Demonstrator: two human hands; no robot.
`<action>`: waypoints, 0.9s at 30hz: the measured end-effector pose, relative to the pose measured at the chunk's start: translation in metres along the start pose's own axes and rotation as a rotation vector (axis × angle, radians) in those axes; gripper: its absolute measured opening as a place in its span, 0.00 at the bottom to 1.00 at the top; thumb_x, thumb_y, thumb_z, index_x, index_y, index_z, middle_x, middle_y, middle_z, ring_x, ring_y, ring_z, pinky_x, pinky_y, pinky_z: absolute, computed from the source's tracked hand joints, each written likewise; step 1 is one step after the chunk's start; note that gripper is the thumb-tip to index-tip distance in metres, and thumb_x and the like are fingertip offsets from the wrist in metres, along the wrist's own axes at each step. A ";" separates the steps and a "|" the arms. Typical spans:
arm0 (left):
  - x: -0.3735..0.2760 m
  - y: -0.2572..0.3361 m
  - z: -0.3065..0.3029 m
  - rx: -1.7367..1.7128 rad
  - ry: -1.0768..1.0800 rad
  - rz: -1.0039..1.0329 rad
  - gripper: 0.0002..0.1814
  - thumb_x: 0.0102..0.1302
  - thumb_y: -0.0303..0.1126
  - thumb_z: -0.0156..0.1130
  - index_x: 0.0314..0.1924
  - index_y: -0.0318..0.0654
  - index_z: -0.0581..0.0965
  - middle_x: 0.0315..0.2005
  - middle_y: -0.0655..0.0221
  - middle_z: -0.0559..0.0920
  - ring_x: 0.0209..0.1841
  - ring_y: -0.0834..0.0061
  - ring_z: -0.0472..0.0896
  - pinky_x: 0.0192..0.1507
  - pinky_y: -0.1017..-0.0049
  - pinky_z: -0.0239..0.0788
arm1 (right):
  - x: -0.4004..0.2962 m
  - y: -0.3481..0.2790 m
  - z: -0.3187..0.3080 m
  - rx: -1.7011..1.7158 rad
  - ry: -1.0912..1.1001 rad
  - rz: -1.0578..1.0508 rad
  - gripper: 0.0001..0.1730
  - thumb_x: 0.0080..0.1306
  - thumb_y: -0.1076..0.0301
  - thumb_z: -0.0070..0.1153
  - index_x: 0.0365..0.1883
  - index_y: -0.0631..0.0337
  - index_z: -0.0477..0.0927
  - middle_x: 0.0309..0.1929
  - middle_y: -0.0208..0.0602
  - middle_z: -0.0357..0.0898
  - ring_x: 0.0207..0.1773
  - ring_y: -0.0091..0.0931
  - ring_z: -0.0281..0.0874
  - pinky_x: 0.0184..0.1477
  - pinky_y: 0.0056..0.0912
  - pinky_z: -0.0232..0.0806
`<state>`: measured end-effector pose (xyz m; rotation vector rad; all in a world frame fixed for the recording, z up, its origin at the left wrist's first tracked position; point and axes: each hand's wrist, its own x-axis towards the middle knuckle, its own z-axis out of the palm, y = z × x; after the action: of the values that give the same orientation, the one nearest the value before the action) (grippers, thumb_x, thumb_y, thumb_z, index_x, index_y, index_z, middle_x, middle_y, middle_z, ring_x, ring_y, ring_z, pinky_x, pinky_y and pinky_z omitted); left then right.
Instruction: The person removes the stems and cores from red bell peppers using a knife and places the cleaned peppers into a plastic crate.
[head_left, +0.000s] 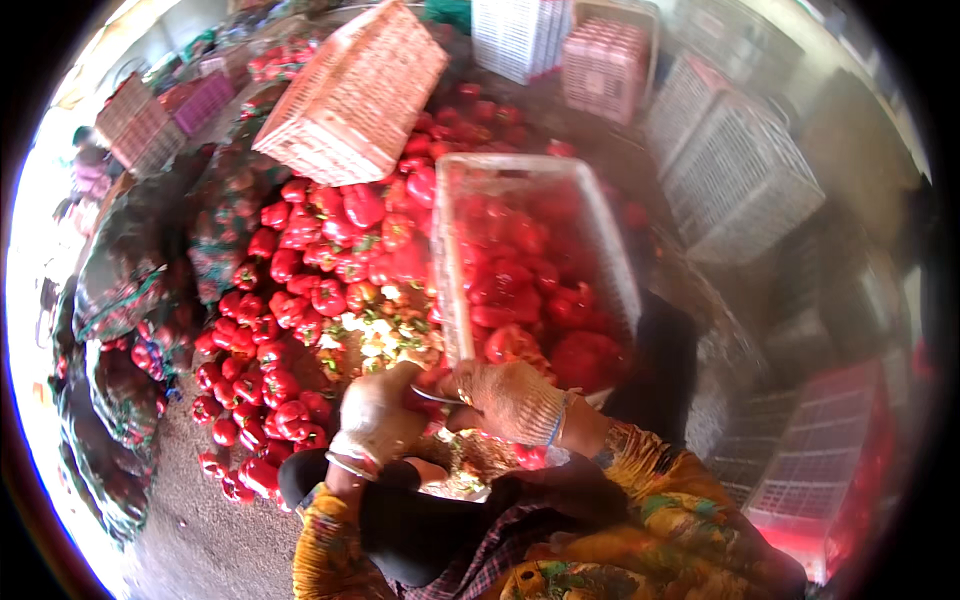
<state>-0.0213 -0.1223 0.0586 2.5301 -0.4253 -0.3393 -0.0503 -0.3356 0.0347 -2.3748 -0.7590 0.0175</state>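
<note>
My left hand (379, 414), in a pale knitted glove, grips a red bell pepper (430, 411), mostly hidden by the fingers. Close beside it, my right hand (511, 401), gloved too, holds a small knife whose thin curved blade (437, 396) points toward the left hand. Both hands are above my lap, at the near end of a white plastic crate (448, 255) with red bell peppers (510, 289) inside. Left of this crate lies a heap of whole red peppers (300, 292) on the floor. Pale cut cores and green stem pieces (382, 337) lie between heap and crate.
An orange-pink plastic crate (356, 97) rests tilted on the heap's far side. Filled green mesh sacks (120, 262) line the left. White crates (742, 172) stand at the right, a pink crate (606, 67) at the back. A red-and-white crate (817, 457) is at the near right.
</note>
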 end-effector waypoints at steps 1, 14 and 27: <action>0.005 0.000 0.036 -0.024 -0.057 0.075 0.18 0.48 0.33 0.74 0.41 0.47 0.81 0.34 0.62 0.86 0.39 0.53 0.85 0.42 0.59 0.77 | -0.025 0.016 0.008 0.022 -0.048 0.043 0.24 0.66 0.56 0.65 0.60 0.48 0.79 0.53 0.34 0.80 0.48 0.36 0.84 0.43 0.38 0.78; -0.020 0.021 0.126 -0.030 0.342 -0.126 0.41 0.41 0.42 0.82 0.58 0.45 0.76 0.49 0.59 0.82 0.49 0.53 0.83 0.49 0.57 0.77 | -0.037 0.031 0.075 0.478 0.585 0.580 0.13 0.72 0.61 0.59 0.34 0.62 0.82 0.32 0.48 0.83 0.35 0.40 0.84 0.38 0.40 0.73; -0.012 0.015 0.137 -0.136 0.485 -0.334 0.29 0.43 0.47 0.79 0.46 0.44 0.83 0.36 0.59 0.87 0.38 0.55 0.86 0.44 0.61 0.77 | -0.015 0.056 0.009 0.329 1.391 0.656 0.16 0.71 0.57 0.61 0.41 0.64 0.86 0.22 0.27 0.77 0.20 0.18 0.73 0.21 0.26 0.64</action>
<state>-0.0805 -0.1949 -0.0434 2.4340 0.2011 0.1261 -0.0355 -0.3739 -0.0079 -1.6183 0.6262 -1.0090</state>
